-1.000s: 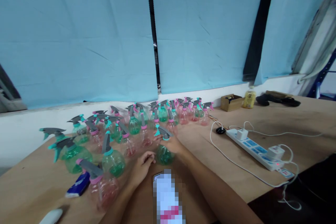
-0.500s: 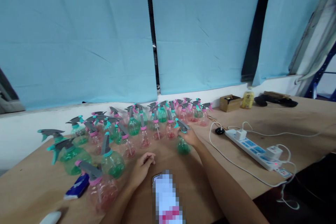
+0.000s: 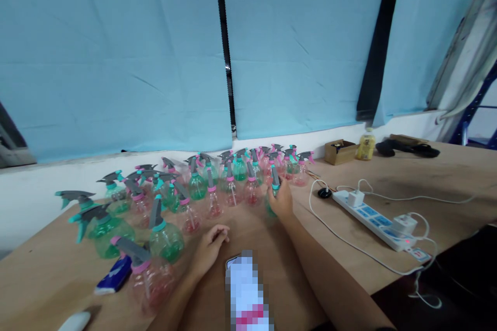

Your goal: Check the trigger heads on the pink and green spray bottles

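My right hand point(image 3: 282, 199) is wrapped round a green spray bottle point(image 3: 275, 178) with a grey and turquoise head. It stands at the right front of the group, its body largely hidden by my fingers. My left hand point(image 3: 216, 242) rests on the table, its fingers loosely curled in with nothing visible in them. A phone point(image 3: 244, 284), its screen blurred out, lies between my forearms. Close to my left hand stand a pink spray bottle point(image 3: 190, 217) and a green spray bottle point(image 3: 167, 240). Several more pink and green ones spread behind.
At front left are a pink spray bottle point(image 3: 149, 284), a blue packet point(image 3: 114, 275) and a white object point(image 3: 75, 321). A power strip point(image 3: 373, 222) with white cables lies to the right. A cardboard box point(image 3: 340, 154) and yellow bottle point(image 3: 365, 146) stand near the wall.
My right hand has shifted from the head of the green spray bottle down round its neck and body. The bottle has turned and moved slightly away from me. My left hand stays put.
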{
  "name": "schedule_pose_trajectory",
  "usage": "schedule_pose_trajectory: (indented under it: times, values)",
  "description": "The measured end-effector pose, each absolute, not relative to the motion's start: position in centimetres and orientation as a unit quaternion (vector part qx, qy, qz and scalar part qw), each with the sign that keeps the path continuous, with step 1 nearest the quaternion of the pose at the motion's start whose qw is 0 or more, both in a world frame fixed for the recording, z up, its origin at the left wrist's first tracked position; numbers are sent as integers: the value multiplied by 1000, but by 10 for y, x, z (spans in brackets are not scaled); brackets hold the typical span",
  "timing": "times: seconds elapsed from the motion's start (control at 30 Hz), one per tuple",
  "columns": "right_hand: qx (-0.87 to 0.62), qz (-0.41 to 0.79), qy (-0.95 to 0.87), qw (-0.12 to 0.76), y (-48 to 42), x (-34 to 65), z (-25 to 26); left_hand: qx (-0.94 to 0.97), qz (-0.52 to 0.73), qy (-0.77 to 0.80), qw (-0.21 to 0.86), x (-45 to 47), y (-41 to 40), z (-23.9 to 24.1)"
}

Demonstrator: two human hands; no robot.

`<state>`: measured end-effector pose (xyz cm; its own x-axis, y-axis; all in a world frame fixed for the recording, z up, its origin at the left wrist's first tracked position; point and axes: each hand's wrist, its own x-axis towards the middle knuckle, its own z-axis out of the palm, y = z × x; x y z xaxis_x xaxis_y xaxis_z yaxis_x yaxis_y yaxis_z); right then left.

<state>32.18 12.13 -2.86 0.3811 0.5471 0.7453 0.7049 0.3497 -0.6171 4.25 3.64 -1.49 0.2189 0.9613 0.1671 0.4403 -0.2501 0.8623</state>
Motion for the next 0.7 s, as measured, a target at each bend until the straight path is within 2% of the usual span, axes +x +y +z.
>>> schedule_pose_trajectory:
  times: [0.17, 0.27, 0.4, 0.57, 0.7]
  values:
    - [-604, -137, -540, 570, 123, 319, -31, 698, 381, 499, 344, 41, 37, -17]
    - [-613, -135, -548, 553, 122, 320, -32, 697, 405, 506, 307, 39, 33, -13]
    - [-580, -106, -562, 581, 122, 321, -33, 696, 431, 521, 242, 40, 19, 0]
    - [-598, -158, -487, 616, 116, 316, -29, 744, 432, 498, 112, 50, -13, 25]
    - [-568, -211, -511, 609, 106, 313, -25, 774, 432, 460, -53, 47, -49, 48]
